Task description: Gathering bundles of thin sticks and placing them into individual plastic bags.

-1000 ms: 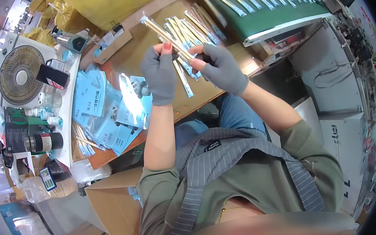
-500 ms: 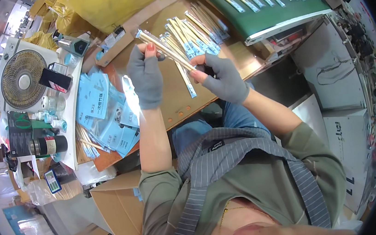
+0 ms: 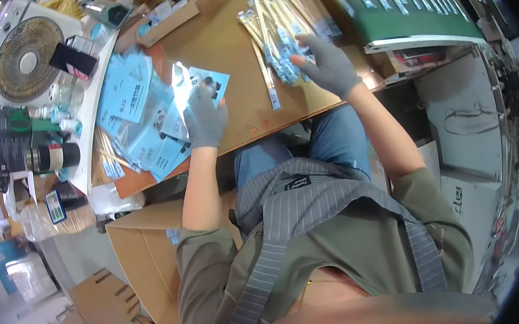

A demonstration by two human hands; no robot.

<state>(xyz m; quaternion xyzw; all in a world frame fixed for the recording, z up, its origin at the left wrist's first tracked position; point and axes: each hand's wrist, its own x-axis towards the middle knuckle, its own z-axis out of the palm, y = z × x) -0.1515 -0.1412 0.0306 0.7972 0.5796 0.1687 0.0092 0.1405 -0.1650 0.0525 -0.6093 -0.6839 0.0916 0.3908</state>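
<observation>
My left hand (image 3: 205, 120), in a grey fingerless glove, is over the left part of the table. Its fingers are on a pale blue printed plastic bag (image 3: 215, 77), which sticks out past them; the grip is partly hidden. Beneath and to the left lies a loose pile of similar bags (image 3: 130, 90). My right hand (image 3: 330, 69), gloved alike, hovers at the near right side of a heap of wrapped chopsticks (image 3: 276, 29). Its thumb and forefinger are apart, with nothing visible between them. One wrapped pair (image 3: 267, 78) juts out from the heap toward me.
A green board (image 3: 410, 23) at the far right carries a row of wrapped chopsticks. Along the left, a white side table (image 3: 93, 117) holds a fan (image 3: 29, 60), a phone (image 3: 73, 59) and a black flask (image 3: 53, 157). An open cardboard box (image 3: 146, 264) stands beside me below the table.
The chopsticks held between both hands are out of them. My right hand has moved right and opened; my left is now at the bags, one of which has shifted right. The view has tilted.
</observation>
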